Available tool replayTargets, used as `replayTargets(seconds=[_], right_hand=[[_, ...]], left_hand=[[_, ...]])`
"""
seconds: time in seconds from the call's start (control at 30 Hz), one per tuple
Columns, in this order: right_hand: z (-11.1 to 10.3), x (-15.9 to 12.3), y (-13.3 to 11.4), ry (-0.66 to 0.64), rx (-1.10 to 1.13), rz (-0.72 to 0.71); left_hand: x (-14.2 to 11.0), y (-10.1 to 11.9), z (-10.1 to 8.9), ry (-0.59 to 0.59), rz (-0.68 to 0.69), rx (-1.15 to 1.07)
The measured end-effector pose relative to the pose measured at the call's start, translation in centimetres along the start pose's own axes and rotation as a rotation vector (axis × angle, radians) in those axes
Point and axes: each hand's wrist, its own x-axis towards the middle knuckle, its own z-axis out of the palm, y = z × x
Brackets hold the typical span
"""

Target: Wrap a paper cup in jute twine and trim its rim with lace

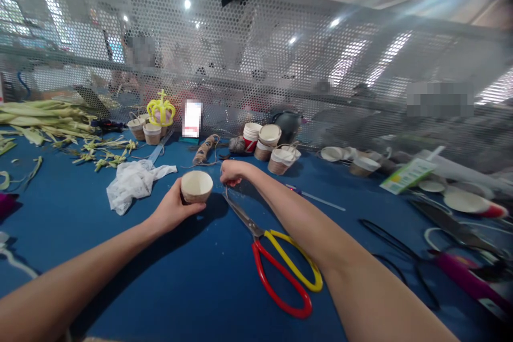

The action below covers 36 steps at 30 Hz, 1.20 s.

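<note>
My left hand (176, 203) is wrapped around a small cream cup (196, 188) with brownish wrapping on its outside, its open mouth tilted toward me. To the right of the cup, my right hand (233, 172) is closed in a pinch on a thin strand of twine (226, 190); its fingertips are partly hidden. A roll of twine (206, 149) lies just beyond both hands. Large scissors (256, 231) with one red and one yellow handle rest on the blue table (192, 288), blade tips below my right hand.
Crumpled white plastic (132, 184) lies left of the cup, and pale husks (44, 117) are heaped behind it. Several wrapped cups (282, 159) stand along the perforated screen (248, 53). A phone (192, 120) leans there. At right are a green-white carton (412, 171) and black cord (396, 240).
</note>
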Motion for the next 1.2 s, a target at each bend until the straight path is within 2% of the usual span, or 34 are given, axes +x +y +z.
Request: replayTargets(seconds=[0.23, 0.4, 0.47, 0.6, 0.67, 0.73, 0.9, 1.07, 1.2], right_hand=[[-1.9, -0.2, 0.1, 0.218, 0.12, -0.029], [-2.8, -0.2, -0.3, 0.351, 0.333, -0.153], [-3.0, -0.2, -0.9, 0.407, 0.427, -0.221], [-3.9, -0.4, -2.5, 0.501, 0.593, -0.35], [-4.4, -0.7, -3.4, 0.514, 0.644, -0.402], [-4.6, -1.1, -4.2, 0.51, 0.665, -0.451], [-4.6, -1.9, -4.9, 0.488, 0.605, -0.545], [-4.7, -0.6, -2.8, 0.471, 0.455, -0.45], [-3.9, 1.7, -0.9, 0.355, 0.252, -0.348]], left_hand=[[-0.1, 0.4, 0.3, -0.025, 0.009, -0.007], [0.0, 1.0, -0.4, -0.068, -0.012, 0.034], [0.2, 2.0, -1.1, -0.029, -0.023, 0.034], [1.4, 4.6, -2.6, 0.125, 0.013, 0.0], [2.5, 5.6, -2.8, 0.157, -0.026, -0.005], [3.9, 6.2, -2.6, 0.141, -0.1, -0.027], [7.4, 6.4, -1.4, 0.08, -0.136, -0.127], [9.1, 6.1, -2.2, 0.165, -0.079, -0.192], [9.2, 5.9, -3.4, 0.246, -0.018, -0.227]])
